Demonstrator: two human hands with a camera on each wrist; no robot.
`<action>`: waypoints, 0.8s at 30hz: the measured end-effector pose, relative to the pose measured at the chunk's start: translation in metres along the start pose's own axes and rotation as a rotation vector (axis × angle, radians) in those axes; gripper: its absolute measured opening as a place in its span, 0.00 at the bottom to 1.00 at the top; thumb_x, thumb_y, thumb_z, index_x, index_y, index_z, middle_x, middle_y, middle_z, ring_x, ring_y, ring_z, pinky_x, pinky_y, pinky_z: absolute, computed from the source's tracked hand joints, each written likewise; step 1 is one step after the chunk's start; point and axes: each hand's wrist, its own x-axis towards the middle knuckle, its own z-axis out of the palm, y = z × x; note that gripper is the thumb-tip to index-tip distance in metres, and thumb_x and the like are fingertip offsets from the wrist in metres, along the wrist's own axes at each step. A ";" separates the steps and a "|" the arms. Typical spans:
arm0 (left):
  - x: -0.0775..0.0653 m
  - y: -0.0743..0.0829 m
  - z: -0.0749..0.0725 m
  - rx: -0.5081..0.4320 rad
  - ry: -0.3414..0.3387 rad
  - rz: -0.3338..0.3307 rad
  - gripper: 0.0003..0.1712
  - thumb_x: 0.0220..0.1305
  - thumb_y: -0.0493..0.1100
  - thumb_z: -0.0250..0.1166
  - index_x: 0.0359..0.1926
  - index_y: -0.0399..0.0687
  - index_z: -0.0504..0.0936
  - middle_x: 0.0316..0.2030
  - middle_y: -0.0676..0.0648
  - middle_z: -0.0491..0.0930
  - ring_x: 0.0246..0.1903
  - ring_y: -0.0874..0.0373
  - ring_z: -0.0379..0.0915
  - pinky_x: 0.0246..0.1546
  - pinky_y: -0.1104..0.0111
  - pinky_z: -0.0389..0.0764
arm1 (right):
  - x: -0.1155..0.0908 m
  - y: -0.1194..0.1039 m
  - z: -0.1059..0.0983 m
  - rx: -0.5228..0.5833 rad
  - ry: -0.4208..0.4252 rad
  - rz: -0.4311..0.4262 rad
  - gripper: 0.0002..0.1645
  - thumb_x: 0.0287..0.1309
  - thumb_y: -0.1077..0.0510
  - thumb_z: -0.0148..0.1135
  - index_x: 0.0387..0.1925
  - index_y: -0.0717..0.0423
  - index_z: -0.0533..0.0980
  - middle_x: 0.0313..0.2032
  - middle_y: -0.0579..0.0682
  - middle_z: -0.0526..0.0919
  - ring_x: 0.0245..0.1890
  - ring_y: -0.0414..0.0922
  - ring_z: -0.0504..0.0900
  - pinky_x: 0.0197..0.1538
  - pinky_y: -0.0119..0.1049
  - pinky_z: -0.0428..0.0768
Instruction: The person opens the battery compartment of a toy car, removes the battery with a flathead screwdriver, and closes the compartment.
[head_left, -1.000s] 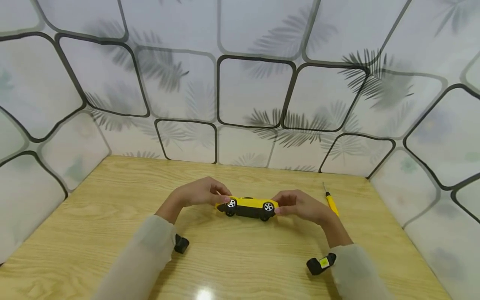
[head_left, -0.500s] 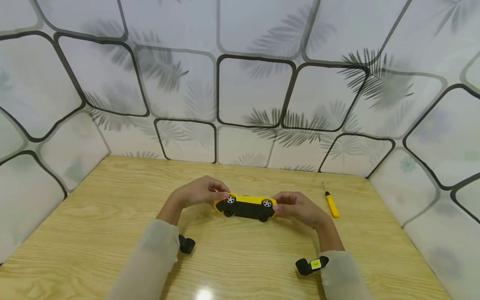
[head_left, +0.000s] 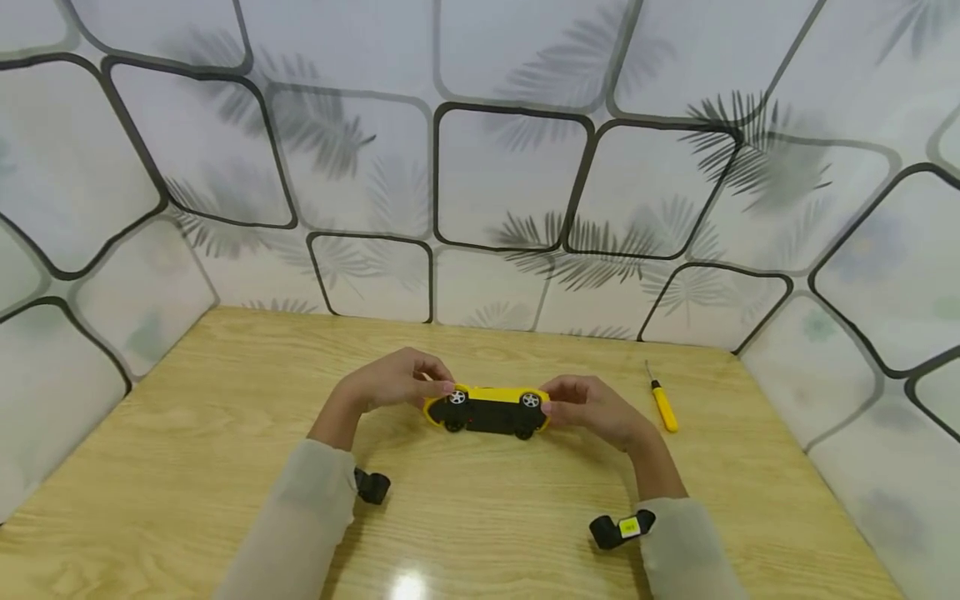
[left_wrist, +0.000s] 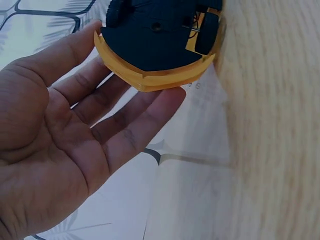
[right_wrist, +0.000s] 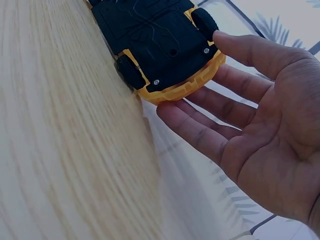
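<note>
A yellow toy car (head_left: pixel 491 414) lies tipped on its side between both hands, its black underside facing the person. My left hand (head_left: pixel 393 382) pinches one end, thumb by the near wheel and fingers behind. In the left wrist view that end shows a yellow bumper (left_wrist: pixel 155 79) with the left fingertips against it. At the other end, my right hand (head_left: pixel 596 408) grips the car, thumb at a wheel. The right wrist view shows two small screws in the black underside (right_wrist: pixel 150 40), and the right fingers reach around the yellow edge. The car's roof is hidden.
A screwdriver (head_left: pixel 663 407) with a yellow handle lies on the wooden table (head_left: pixel 480 508) to the right of the right hand. A patterned wall covering (head_left: pixel 510 183) stands behind the table and along both sides.
The car has rolled back so more of its black underside faces the person. Both hands keep hold of its ends, and the right forearm has shifted left.
</note>
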 end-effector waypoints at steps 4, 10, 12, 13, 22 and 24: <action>-0.002 0.002 -0.003 0.011 -0.015 0.000 0.11 0.74 0.47 0.65 0.50 0.46 0.86 0.46 0.47 0.83 0.44 0.53 0.80 0.49 0.54 0.85 | 0.001 0.001 0.000 0.016 0.003 0.005 0.17 0.71 0.56 0.64 0.55 0.63 0.76 0.44 0.53 0.82 0.47 0.54 0.84 0.57 0.48 0.84; -0.004 0.002 -0.007 -0.017 -0.069 0.023 0.14 0.66 0.42 0.72 0.51 0.43 0.85 0.48 0.45 0.84 0.47 0.50 0.84 0.50 0.55 0.85 | -0.001 0.000 0.000 -0.006 0.008 -0.006 0.18 0.69 0.56 0.67 0.54 0.62 0.77 0.45 0.55 0.83 0.47 0.54 0.83 0.56 0.46 0.84; -0.004 0.001 -0.008 -0.027 -0.083 0.023 0.15 0.63 0.40 0.74 0.50 0.42 0.85 0.48 0.45 0.84 0.48 0.50 0.84 0.51 0.57 0.84 | -0.002 0.000 -0.001 -0.017 0.006 -0.012 0.19 0.68 0.56 0.68 0.55 0.62 0.77 0.46 0.55 0.83 0.48 0.52 0.83 0.56 0.45 0.85; -0.004 0.001 -0.008 -0.026 -0.084 0.021 0.15 0.62 0.38 0.75 0.50 0.42 0.85 0.48 0.45 0.84 0.49 0.50 0.84 0.51 0.58 0.84 | -0.002 -0.001 -0.001 -0.021 0.008 -0.016 0.19 0.67 0.57 0.69 0.54 0.63 0.77 0.46 0.55 0.84 0.48 0.51 0.83 0.55 0.45 0.85; -0.006 -0.002 -0.009 -0.012 -0.075 0.028 0.14 0.61 0.34 0.74 0.47 0.39 0.83 0.46 0.44 0.82 0.46 0.51 0.83 0.48 0.62 0.83 | 0.000 0.002 -0.002 -0.048 0.016 -0.050 0.19 0.64 0.63 0.70 0.53 0.67 0.77 0.43 0.55 0.83 0.43 0.45 0.83 0.48 0.37 0.85; -0.007 -0.002 -0.009 -0.002 -0.071 0.032 0.14 0.61 0.35 0.74 0.47 0.39 0.83 0.44 0.44 0.82 0.45 0.52 0.83 0.47 0.62 0.83 | 0.001 0.002 -0.002 -0.053 0.020 -0.051 0.19 0.65 0.64 0.69 0.53 0.68 0.77 0.44 0.56 0.83 0.43 0.45 0.83 0.47 0.36 0.85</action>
